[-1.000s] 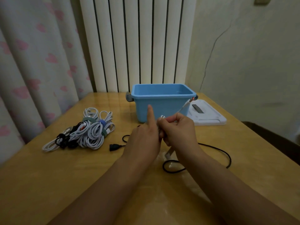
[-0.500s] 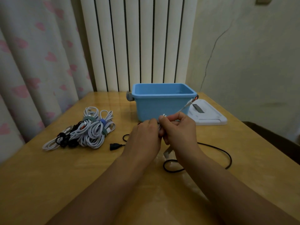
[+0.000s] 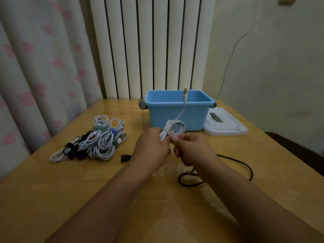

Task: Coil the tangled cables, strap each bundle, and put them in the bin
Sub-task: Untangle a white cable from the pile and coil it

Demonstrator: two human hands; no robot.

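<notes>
White coil: You hold a small coil of white cable [image 3: 175, 129] above the tabletop [image 3: 52, 190], just in front of the blue bin [image 3: 177, 116], with a pale strap [image 3: 168, 132] across its gathered side.
Left hand: Your left hand [image 3: 150, 146] grips the bundled strands, fingers curled around them.
Right hand: Your right hand [image 3: 191, 148] pinches the strap's end, thumb on top.
Loose tail: One plug end [image 3: 185, 92] stands free, arcing up in front of the bin's rim; it could spring out and loosen the outer loops if the strap closes slack.
Strap risk: Ease either grip before the strap is fastened and the coil would likely fan open; whether it is fastened yet cannot be told.
Black cable: An uncoiled black cable [image 3: 242, 165] loops on the tabletop under your right forearm, its plug [image 3: 124, 158] near your left wrist; a forearm dragging across could snag it.
Finished pile: Strapped white and black bundles [image 3: 98, 142] lie well to the left, not yet in the bin.
Lid: A white lid [image 3: 226, 126] rests beside the bin, on its right.
</notes>
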